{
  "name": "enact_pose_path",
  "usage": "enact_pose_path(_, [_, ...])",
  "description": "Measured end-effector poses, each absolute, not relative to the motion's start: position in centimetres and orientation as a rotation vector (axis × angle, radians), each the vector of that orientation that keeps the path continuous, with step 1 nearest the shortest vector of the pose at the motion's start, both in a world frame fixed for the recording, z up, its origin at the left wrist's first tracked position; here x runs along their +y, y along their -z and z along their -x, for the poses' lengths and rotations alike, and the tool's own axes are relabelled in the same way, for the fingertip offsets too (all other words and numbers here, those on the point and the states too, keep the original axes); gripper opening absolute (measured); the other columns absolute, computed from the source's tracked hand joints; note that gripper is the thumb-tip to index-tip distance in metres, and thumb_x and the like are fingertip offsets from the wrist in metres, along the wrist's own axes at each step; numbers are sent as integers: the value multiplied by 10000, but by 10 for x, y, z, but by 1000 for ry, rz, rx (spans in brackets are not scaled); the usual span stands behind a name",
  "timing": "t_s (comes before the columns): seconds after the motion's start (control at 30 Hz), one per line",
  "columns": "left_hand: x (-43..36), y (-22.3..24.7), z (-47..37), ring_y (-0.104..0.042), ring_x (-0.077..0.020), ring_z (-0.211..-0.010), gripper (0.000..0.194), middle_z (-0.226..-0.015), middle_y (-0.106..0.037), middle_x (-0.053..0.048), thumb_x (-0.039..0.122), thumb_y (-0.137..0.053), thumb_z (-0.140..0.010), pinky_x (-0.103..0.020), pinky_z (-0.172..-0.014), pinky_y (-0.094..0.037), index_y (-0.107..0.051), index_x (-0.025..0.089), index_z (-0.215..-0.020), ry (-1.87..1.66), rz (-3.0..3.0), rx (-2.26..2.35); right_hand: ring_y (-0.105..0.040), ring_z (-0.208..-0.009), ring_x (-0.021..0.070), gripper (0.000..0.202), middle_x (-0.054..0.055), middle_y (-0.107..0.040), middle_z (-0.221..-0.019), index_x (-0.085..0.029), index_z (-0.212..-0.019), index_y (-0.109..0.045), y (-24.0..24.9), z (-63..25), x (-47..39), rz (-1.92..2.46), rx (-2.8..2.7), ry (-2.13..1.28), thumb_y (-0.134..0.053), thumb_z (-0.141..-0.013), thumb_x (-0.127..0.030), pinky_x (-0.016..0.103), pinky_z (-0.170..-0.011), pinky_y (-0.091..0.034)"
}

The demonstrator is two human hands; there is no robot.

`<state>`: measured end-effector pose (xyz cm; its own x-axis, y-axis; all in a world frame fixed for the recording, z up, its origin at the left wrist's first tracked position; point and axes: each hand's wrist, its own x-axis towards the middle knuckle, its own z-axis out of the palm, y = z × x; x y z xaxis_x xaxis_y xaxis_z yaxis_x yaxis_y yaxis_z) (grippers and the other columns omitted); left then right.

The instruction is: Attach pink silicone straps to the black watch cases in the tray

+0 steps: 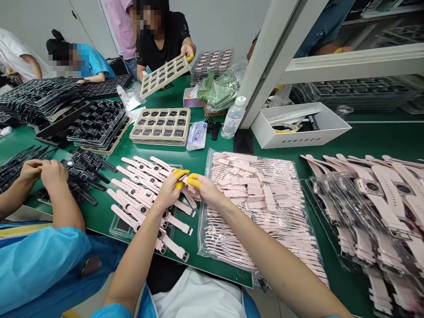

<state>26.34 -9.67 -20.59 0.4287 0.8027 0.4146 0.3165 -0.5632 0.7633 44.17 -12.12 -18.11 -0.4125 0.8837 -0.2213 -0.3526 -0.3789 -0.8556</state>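
Both of my hands meet over the green table (228, 276), with yellow covers on several fingers. My left hand (172, 187) pinches a small dark watch body (183, 177). Close against it, my right hand (201, 186) grips a pink strap (191, 194) at the watch's edge. Beneath and left of my hands, several pink-strapped watches (143, 210) lie in rows on a clear tray. Right of them, a clear bag (207, 221) holds a large pile of pink straps (265, 185).
Black watches (84, 170) lie left, near a co-worker's hands (49, 174). A tray of watch faces (160, 126), a bottle (233, 118) and a white box (298, 128) stand behind. Stacked pink watches (371, 212) fill the right. Across the table, a person tilts a beige tray (165, 75).
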Motion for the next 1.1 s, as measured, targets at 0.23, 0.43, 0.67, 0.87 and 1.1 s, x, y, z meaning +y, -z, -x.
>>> enact_pose_path(0.23, [-98, 206, -264, -609, -247, -1211, 415, -1274, -634, -131, 181, -434, -1014, -446, -1082, -505, -609, 210, -1389, -1022, -2120, 996, -287, -393, 48, 436, -113, -443, -522, -233, -811, -466, 179, -438, -122, 902, -735, -1950, -801, -710, -493, 187, -393, -167])
enact_pose_path(0.43, [-101, 200, -262, -599, -260, -1226, 429, -1295, -616, -132, 252, -409, -1043, -440, -1099, -494, -577, 216, -1436, -934, -2176, 976, -256, -399, 38, 354, -119, -397, -530, -233, -806, -459, 179, -441, -122, 967, -714, -1955, -745, -731, -426, 181, -414, -133])
enact_pose_path(0.67, [-104, 206, -264, -611, -340, -1157, 369, -1196, -622, -196, 247, -539, -941, -523, -1015, -539, -679, 134, -1263, -717, -2495, 1207, -231, -395, 37, 316, -117, -386, -524, -240, -783, -435, 183, -440, -121, 1096, -771, -1932, -706, -728, -395, 184, -408, -112])
enact_pose_path(0.87, [-105, 195, -264, -636, -274, -1085, 360, -1167, -654, -144, 249, -458, -1000, -448, -983, -554, -667, 186, -1287, -791, -2334, 1070, -244, -401, 41, 297, -114, -407, -530, -231, -805, -475, 178, -442, -122, 1110, -838, -1907, -706, -726, -399, 189, -405, -118])
enact_pose_path(1.1, [-102, 188, -263, -641, -267, -1226, 465, -1338, -640, -146, 295, -518, -1010, -431, -1077, -527, -545, 213, -1467, -957, -2077, 979, -356, -459, 99, 375, -81, -473, -591, -245, -862, -514, 182, -444, -120, 1027, -1085, -1651, -665, -826, -586, 242, -453, -266])
